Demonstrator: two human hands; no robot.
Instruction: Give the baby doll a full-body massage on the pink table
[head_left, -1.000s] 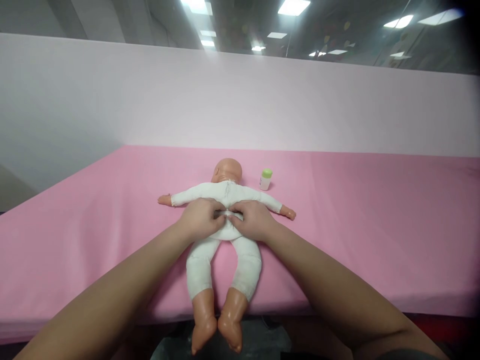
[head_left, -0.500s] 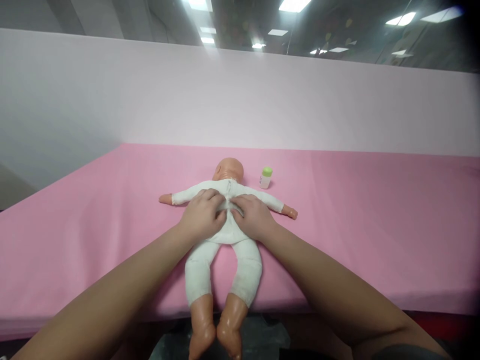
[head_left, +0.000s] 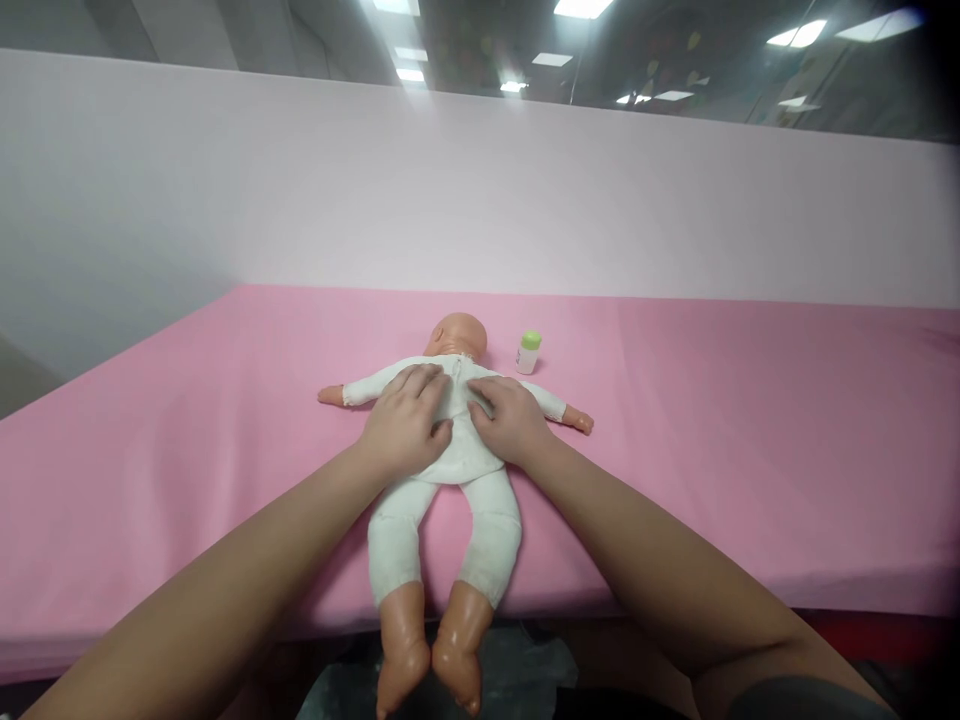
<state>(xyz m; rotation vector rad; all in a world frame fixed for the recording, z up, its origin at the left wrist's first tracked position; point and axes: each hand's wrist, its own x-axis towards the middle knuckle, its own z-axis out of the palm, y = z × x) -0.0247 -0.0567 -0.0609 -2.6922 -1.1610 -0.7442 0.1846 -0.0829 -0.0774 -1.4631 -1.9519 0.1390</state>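
Note:
A baby doll [head_left: 465, 455] with a white cloth body lies face down, its head away from me and its arms spread to both sides. On the left half of its back rests my left hand [head_left: 407, 420], palm down, thumb apart from the fingers. My right hand [head_left: 511, 418] lies on the right half of the back, with thumb and fingers apart. Neither hand holds anything. Beyond the doll's right-hand arm stands a small bottle [head_left: 529, 353] with a green cap.
A pink cover [head_left: 735, 430] spreads under the doll, whose feet hang past the near edge. A pale panel [head_left: 480, 190] rises behind it, with glass above reflecting ceiling lights. Something greyish and translucent [head_left: 525, 665] is below the near edge.
Both hands have slid slightly outward and up the doll's back, leaving a wider gap between their fingertips. The doll and the bottle lie as before.

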